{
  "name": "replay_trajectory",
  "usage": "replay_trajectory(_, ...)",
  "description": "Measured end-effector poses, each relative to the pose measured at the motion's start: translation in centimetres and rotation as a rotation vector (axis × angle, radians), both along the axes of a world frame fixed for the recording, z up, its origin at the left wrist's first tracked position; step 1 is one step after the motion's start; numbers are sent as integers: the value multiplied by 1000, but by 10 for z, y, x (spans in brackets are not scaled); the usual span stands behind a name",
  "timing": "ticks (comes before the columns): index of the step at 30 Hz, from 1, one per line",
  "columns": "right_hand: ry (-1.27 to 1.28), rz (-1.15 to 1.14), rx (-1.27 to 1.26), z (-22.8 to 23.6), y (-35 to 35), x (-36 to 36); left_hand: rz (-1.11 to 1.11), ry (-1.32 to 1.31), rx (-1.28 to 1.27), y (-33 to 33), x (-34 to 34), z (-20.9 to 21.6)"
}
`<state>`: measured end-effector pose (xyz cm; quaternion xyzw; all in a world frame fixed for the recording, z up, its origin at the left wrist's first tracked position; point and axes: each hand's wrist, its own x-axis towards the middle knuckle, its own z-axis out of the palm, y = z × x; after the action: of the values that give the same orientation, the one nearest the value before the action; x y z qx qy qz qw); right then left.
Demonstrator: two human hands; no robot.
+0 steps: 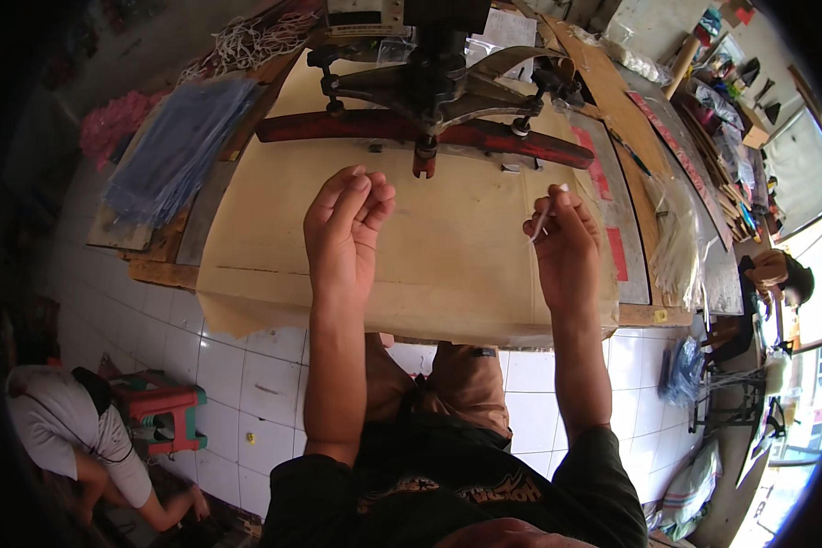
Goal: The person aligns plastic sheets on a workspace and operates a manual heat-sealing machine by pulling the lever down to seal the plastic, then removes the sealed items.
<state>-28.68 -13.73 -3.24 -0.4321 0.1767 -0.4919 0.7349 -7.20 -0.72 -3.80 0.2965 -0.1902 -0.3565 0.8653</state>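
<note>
My left hand (349, 219) is raised above the paper-covered table, its thumb pressed against curled fingers. Whatever lies in that pinch, if anything, is hidden. Across from it, my right hand (568, 233) is closed on a thin white cord-like strip (542, 222), and a small white end shows above the thumb. Both hands are apart and stay on the near side of a dark metal press (438, 96) with a long, worn red bar (365, 124). Tan paper (438, 247) covers the tabletop beneath them.
A stack of bluish clear plastic sheets (178, 151) lies left, near tangled white cords (256, 44). Pale strands (680, 237) hang at the right. A person (78, 429) bends beside a red-green stool (160, 411); another person (776, 274) is at far right.
</note>
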Motion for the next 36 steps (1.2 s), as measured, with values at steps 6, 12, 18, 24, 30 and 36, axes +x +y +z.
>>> replay_trajectory(6,841,-35,-349,1,-48,12,-123,-604,482,-35,53,-1)
replay_trajectory(12,1321,-243,-637,-8,-75,51,126,-1222,637,-76,80,-29)
replay_trajectory(18,1406,-349,-734,-18,-82,59,267,-1526,676,-92,73,-31)
replay_trajectory(24,1463,-379,-824,-11,-78,63,274,-1514,621,-89,70,-28)
replay_trajectory(30,1354,-508,-1130,-30,-83,62,314,-1598,538,-92,75,-33)
replay_trajectory(36,1378,-480,-1326,-22,-79,62,355,-1847,529,-91,76,-35)
